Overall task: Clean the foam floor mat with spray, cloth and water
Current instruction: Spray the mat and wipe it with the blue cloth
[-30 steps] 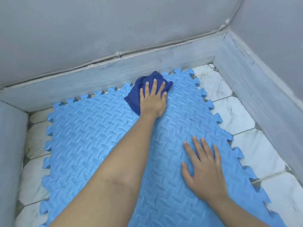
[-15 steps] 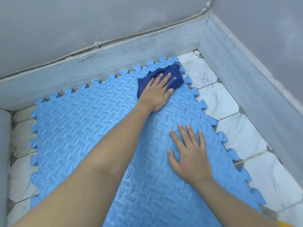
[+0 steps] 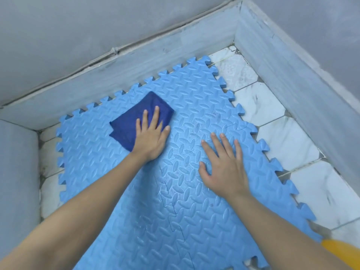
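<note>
Flat on the mat (image 3: 136,191), the left hand (image 3: 151,138) presses straight fingers onto the cloth (image 3: 136,117), covering its near corner. Beside it the right hand (image 3: 224,168) rests spread on bare mat. Something yellow (image 3: 342,252) is cut off at the lower right edge, unidentifiable.
</note>
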`<state>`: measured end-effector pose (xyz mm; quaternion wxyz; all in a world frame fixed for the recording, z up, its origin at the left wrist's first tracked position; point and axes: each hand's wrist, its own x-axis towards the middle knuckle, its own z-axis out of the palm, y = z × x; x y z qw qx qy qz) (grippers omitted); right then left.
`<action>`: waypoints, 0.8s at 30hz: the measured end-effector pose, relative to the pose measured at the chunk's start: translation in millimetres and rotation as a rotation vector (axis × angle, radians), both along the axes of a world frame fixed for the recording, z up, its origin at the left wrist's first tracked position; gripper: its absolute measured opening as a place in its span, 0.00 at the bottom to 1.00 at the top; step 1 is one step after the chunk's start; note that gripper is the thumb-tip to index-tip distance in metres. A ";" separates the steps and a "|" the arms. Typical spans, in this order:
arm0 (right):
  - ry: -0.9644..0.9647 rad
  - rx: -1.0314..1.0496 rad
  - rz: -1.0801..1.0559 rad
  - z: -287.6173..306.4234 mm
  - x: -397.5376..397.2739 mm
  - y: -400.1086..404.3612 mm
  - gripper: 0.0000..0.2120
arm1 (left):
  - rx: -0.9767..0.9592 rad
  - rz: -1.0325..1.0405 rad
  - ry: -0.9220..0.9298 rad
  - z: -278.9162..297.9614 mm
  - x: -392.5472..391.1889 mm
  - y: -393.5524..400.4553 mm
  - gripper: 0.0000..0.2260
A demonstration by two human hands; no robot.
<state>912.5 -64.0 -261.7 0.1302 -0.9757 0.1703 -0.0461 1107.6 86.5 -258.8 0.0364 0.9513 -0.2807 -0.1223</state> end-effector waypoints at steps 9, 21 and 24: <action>-0.035 0.035 0.007 -3.2 -4.0 -2.6 0.27 | -0.009 -0.258 0.004 3.2 -57.4 99.1 0.24; 0.006 0.042 -0.020 0.0 -2.5 4.8 0.30 | -0.040 -0.136 0.085 5.9 -184.7 153.5 0.24; 0.046 0.062 0.011 4.0 -1.6 3.4 0.32 | -0.065 -0.293 0.062 7.7 -202.9 124.0 0.25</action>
